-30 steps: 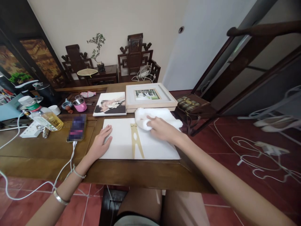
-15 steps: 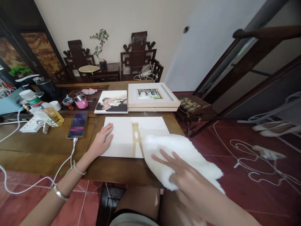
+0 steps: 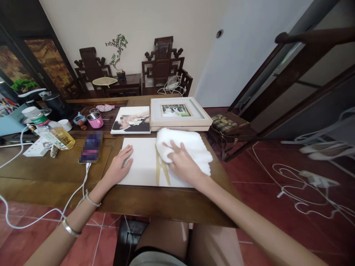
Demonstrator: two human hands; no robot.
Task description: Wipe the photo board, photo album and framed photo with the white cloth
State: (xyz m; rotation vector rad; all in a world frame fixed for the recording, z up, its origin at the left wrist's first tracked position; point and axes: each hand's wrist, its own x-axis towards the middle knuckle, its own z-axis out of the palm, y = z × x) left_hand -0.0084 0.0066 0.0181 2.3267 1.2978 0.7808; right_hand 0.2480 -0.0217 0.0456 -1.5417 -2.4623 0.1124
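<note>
A white rectangular panel (image 3: 140, 162) lies flat on the wooden table, with a tan, forked support leg (image 3: 161, 173) on its face. My left hand (image 3: 122, 162) rests open on the panel's left edge, its fingers extended. My right hand (image 3: 183, 164) presses a fluffy white cloth (image 3: 191, 142) onto the panel's right half, fingers spread over the cloth. The cloth hides the upper part of the leg and the panel's far right corner.
Behind the panel sit a photo panel (image 3: 130, 120) and a pale framed picture (image 3: 201, 116). On the left are a phone (image 3: 91, 146) on a white cable, a bottle (image 3: 59, 135), a power strip (image 3: 36, 146) and a pink cup (image 3: 95, 120). The table's right edge is near the cloth.
My right hand has moved the white cloth forward and left, from the panel's near right corner to its far right part, over the leg's top. My left hand has stayed in place.
</note>
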